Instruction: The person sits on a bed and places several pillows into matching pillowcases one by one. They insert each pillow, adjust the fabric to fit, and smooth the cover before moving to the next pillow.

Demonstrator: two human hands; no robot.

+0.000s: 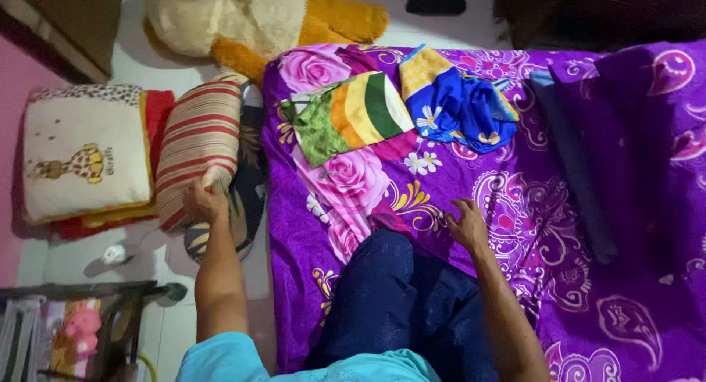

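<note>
My left hand (204,199) grips the near end of a red and cream striped pillow (198,143) that lies on the floor beside the bed. My right hand (466,225) rests flat, fingers spread, on the purple floral bedsheet (515,205). My knee in dark blue trousers (390,294) presses on the bed's near edge between both arms. Further up the bed lie a folded green, orange and white striped cloth (353,113) and a crumpled blue and yellow flowered cloth (460,102).
A cream pillow with a giraffe picture (84,154) lies on red cushions at the left. A large yellow and cream plush toy (257,22) sits on the white tiled floor above. A dark rack with a pink toy (77,330) stands bottom left. A dark pillow (246,191) lies under the striped one.
</note>
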